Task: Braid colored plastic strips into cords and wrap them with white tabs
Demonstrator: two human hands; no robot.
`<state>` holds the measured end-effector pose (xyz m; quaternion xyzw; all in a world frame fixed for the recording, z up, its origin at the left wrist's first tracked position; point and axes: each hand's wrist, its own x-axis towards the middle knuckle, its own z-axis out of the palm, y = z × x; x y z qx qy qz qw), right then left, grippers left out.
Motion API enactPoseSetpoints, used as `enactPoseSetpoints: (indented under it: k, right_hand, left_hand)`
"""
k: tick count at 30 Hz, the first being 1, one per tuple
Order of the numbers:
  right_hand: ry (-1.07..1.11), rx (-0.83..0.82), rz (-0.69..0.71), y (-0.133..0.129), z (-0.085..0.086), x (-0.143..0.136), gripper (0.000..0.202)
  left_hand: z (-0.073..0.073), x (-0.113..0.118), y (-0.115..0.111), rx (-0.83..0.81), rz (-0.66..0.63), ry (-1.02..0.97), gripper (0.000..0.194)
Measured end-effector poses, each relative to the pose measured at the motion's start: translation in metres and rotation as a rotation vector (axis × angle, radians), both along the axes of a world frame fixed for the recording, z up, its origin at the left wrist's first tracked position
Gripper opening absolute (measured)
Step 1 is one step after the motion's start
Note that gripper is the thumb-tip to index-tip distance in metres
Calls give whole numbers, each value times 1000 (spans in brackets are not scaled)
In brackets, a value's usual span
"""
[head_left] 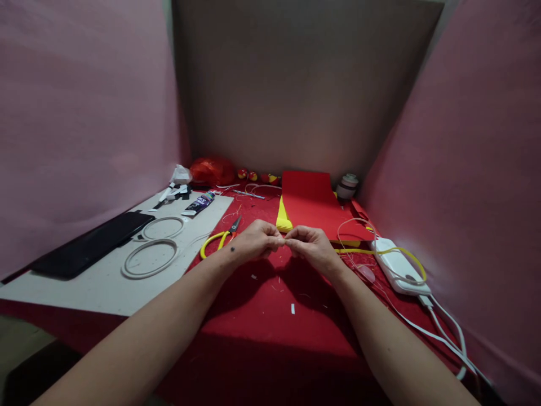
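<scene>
My left hand (258, 239) and my right hand (310, 243) meet over the red cloth (270, 316), fingertips pinched almost together. Whatever lies between them is too small to make out. Just left of my left hand are scissors with yellow handles (210, 243), their dark blades pointing away. Behind my right hand lie red sheets (310, 197) and a folded yellow piece (284, 224). A thin yellow strip (359, 251) runs to the right from near my right wrist.
A grey board (105, 287) on the left carries a black flat case (91, 248), coiled white cords (151, 259) and a glue tube (199, 203). To the right sits a white power bank (399, 265) with cables. A red plastic bag (212, 169) and a jar (347, 185) stand behind.
</scene>
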<state>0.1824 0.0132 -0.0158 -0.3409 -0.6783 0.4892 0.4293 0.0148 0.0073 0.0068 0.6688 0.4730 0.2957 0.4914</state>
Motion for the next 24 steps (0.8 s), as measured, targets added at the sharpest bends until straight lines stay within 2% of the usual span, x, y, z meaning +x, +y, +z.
enactPoseSetpoints:
  k: [4, 10, 18, 24]
  right_hand:
    - [-63, 62, -15, 3, -7, -2, 16]
    - [-33, 29, -12, 2, -10, -3, 15]
    - [46, -29, -26, -2, 0, -1, 18]
    - [49, -20, -73, -4, 2, -2, 18]
  left_hand:
    - [-4, -4, 3, -59, 1, 18, 22]
    - [-14, -7, 10, -130, -8, 6, 25]
    - [-3, 0, 3, -91, 15, -32, 27]
    - [-7, 3, 6, -33, 15, -47, 27]
